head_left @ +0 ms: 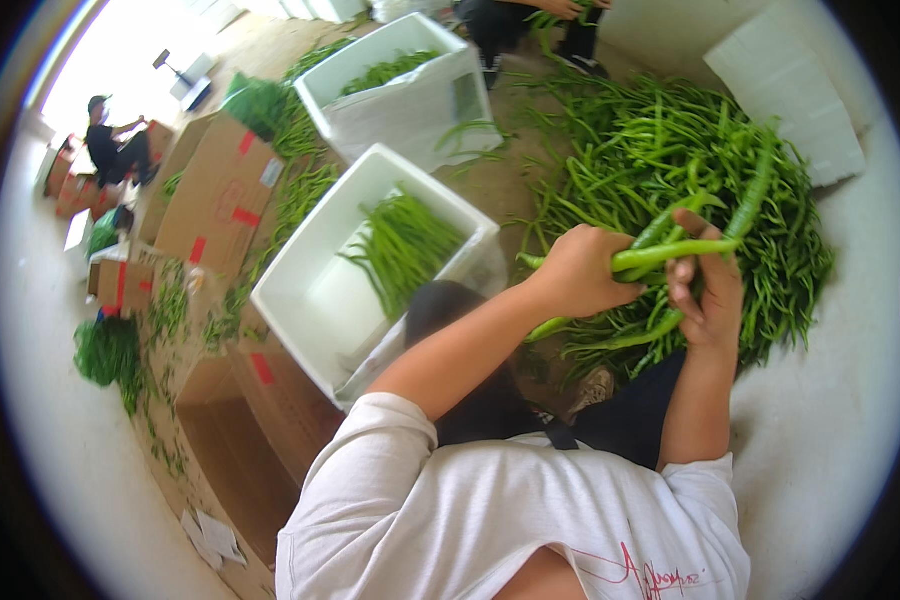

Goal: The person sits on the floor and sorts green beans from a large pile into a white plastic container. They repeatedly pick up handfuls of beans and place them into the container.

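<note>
Long green chili peppers [675, 250] lie across both my hands in front of the big pile of peppers [630, 140]. My left hand [585, 268] is closed around several of them, and their ends stick out on both sides of the fist. My right hand [710, 290] has its fingers curled up against the peppers from the right, with the thumb and fingertips gripping them. To the left of my knee, a white foam box [305, 290] holds a neat bundle of peppers [405, 245] at its far right part.
A second white foam box [405, 110] with peppers stands beyond the first. Cardboard boxes [215, 195] and green bags [255, 105] line the left, with loose peppers on the floor. A foam sheet [790, 95] leans on the right wall. Two other people sit farther off.
</note>
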Demonstrator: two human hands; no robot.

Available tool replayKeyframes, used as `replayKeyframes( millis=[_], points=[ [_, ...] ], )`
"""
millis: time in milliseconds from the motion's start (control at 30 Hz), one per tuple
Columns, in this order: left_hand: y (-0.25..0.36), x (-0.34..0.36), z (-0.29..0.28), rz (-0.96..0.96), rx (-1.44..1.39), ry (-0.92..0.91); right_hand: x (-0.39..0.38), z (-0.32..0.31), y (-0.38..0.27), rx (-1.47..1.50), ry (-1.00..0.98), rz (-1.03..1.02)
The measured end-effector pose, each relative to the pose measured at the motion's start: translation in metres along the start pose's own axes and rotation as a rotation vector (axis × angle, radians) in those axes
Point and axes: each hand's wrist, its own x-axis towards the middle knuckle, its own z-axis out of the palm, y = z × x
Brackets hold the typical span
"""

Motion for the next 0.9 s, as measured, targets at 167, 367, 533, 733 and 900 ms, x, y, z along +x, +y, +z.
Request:
replayKeyframes(
  millis=[167,367,533,733,900],
  points=[
    [0.037,-0.074,-0.094,-0.121,0.299,0.421,-0.005,0.042,-0.001,-0.261,0.204,-0.242],
    [0.031,-0.274,-0.226,-0.539,0.714,1.087,-0.011,-0.005,0.015,-0.183,0.139,-0.084],
    [0.008,-0.49,-0.246,-1.192,1.012,1.028,-0.006,-0.004,0.041,0.055,0.017,0.082],
    [0.025,-0.364,-0.189,-0.663,-0.036,1.253,-0.014,0.034,0.071,0.091,-0.046,0.203],
    [0.022,-0.188,-0.148,-0.255,-0.587,0.495,-0.023,0.066,0.082,0.061,-0.126,0.18]
  ],
)
